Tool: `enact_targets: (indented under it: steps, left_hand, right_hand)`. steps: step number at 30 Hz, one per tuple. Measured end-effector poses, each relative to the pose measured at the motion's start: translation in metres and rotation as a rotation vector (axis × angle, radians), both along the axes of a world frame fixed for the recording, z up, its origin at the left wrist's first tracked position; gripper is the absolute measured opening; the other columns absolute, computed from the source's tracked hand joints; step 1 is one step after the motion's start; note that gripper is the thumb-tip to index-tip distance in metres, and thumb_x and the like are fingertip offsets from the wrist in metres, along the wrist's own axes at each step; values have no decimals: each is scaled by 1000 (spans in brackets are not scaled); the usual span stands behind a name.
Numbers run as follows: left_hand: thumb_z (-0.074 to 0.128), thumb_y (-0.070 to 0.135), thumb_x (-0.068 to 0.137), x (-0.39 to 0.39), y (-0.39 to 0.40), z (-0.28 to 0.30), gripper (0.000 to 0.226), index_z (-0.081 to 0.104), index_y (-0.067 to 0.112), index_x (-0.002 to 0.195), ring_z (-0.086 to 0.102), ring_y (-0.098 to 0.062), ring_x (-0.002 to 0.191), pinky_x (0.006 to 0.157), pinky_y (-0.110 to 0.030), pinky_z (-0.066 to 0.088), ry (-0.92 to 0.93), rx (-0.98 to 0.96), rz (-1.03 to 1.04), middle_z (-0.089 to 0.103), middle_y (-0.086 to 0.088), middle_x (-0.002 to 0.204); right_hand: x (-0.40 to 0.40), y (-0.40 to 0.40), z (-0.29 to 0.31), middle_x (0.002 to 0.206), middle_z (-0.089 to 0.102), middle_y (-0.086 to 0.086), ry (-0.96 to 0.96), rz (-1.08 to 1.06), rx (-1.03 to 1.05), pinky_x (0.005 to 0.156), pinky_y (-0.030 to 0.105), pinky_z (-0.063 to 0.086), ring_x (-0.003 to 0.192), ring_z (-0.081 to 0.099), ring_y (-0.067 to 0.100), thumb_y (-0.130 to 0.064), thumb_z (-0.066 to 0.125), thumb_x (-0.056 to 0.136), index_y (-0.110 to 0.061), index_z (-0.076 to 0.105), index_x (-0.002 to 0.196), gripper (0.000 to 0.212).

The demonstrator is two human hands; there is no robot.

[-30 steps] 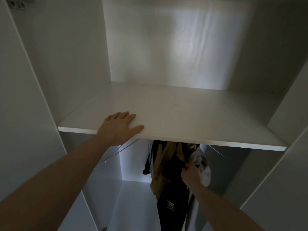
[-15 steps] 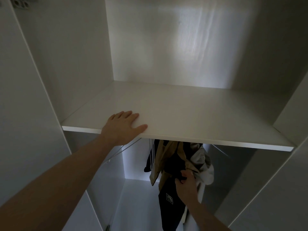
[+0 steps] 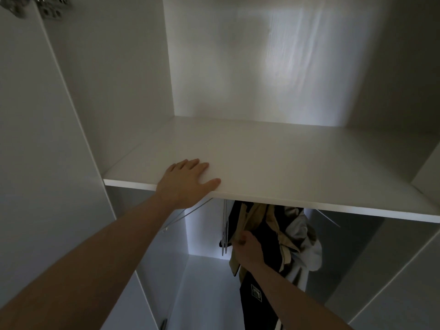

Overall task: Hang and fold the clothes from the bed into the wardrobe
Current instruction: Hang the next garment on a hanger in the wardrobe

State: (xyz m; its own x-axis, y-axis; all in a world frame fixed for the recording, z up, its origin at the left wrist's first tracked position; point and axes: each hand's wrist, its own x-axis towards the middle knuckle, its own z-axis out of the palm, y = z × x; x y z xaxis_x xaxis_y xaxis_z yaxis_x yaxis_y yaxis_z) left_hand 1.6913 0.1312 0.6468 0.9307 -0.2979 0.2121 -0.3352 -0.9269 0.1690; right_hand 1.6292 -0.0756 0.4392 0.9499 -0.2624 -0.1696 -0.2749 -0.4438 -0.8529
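**White shelf under one palm, hanging clothes pinched in the other**

White laminate lies under the left hand [image 3: 188,181], which rests flat at the front edge of the wardrobe shelf [image 3: 273,167], fingers straight and close together, thumb spread out along the edge. Its bare forearm runs straight back from the shelf to the lower left corner of the view.

Below the shelf, the right hand [image 3: 246,246] reaches up with its fingers curled, pinching a fold of the tan garment [image 3: 250,215]. The fingertips are buried in the cloth, so the exact grip is hard to make out. The right forearm crosses in front of the black garment [image 3: 258,303], which hangs lowest and carries a small white label.

Behind both, under the right part of the shelf, a light grey garment [image 3: 307,244] is bunched. The tops of all three clothes are hidden by the shelf, so how they hang cannot be seen. Thin wire hangers [image 3: 225,225] dangle just left of the clothes. Metal door hinges [image 3: 51,7] are cut off high above the shelf's left end.
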Motion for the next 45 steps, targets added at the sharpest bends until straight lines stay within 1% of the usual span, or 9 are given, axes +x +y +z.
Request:
enact_targets:
  steps: [2,3,5,7,15,27,32,40,45]
  left_hand:
    - [9,94,73,0,0,0,103,29,40,158,21,-22,155,127,-45,14,1,0,0,25,8,168]
    - [9,94,73,1,1,0,102,29,40,158,21,-22,155,128,-45,14,1,-2,0,25,8,168]
    - [10,93,75,2,1,-1,99,29,41,158,21,-21,155,128,-45,14,-5,-6,1,25,9,168]
    - [12,92,77,2,1,-1,97,30,40,157,22,-21,155,127,-45,15,-18,-4,-3,27,9,168]
    - [13,91,78,2,0,-2,94,32,41,156,23,-20,154,127,-43,16,-37,4,5,28,10,167]
    - [13,91,78,0,0,-1,95,30,41,157,22,-20,155,127,-44,15,-23,5,7,27,10,168]
    - [11,91,77,-3,-1,2,97,30,40,158,22,-20,155,127,-45,15,-8,11,8,27,9,168]
    - [12,91,76,-4,0,4,99,32,39,157,23,-21,154,127,-44,15,6,-5,4,28,8,167]
    - [19,87,80,-3,2,2,92,41,35,153,33,-21,149,124,-44,25,-45,-47,-19,36,8,164]
  right_hand:
    - [13,6,-6,101,53,-2,34,32,-12,87,24,40,102,52,17,-31,59,102,-37,45,88,20]
    - [17,10,-7,109,55,1,55,40,-11,90,24,39,108,54,18,-33,58,103,-36,53,98,8]
    - [29,15,-13,135,58,6,93,36,4,98,23,41,123,56,22,-38,56,104,-18,54,138,40]
    - [36,20,-14,139,60,10,106,9,55,103,29,48,123,59,25,-40,56,103,-11,46,149,55]
    - [60,25,-15,111,71,13,98,-96,-11,75,30,55,95,68,28,-23,46,105,-10,69,113,28]
    - [56,37,-5,81,54,9,-52,-122,210,66,29,45,75,53,24,-9,37,105,-19,54,83,30]
    - [43,32,-1,68,44,5,-128,-126,190,44,16,35,55,41,14,-4,37,104,-15,47,78,29]
    - [-13,28,-8,73,46,9,-190,-136,335,64,32,38,67,43,20,-10,41,108,-11,50,80,29]
    - [-73,21,-5,71,41,9,-184,-173,367,64,25,34,65,38,18,-6,40,108,-7,47,77,32]
